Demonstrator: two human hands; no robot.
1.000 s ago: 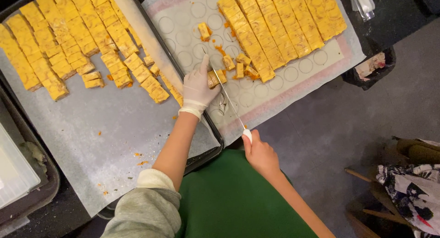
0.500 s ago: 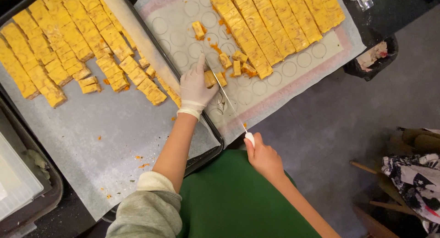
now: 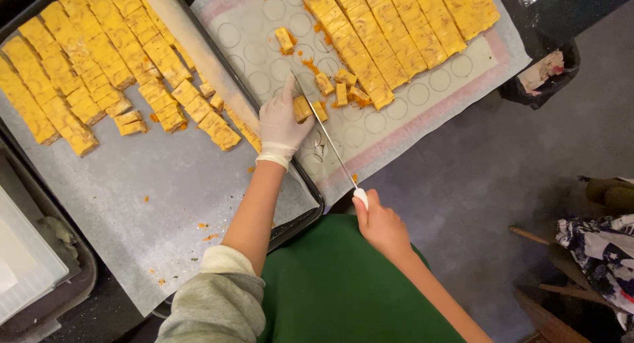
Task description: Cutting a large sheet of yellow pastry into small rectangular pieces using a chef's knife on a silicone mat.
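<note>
Two hands over paper-lined trays: gloved left pinching a yellow piece, right gripping a knife

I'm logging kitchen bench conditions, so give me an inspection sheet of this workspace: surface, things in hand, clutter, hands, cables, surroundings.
Surface: white mat with printed circles; paper-lined tray to its left.
Things in hand: long knife, blade flat beside a small yellow piece; uncut yellow strips on the mat; cut pieces in rows on the tray.
Clutter: orange crumbs and loose bits on the mat.
Hands: gloved left hand on the small piece; bare right hand grips the knife handle.
Cables: nothing seen.
Surroundings: grey floor, black bin.
</note>
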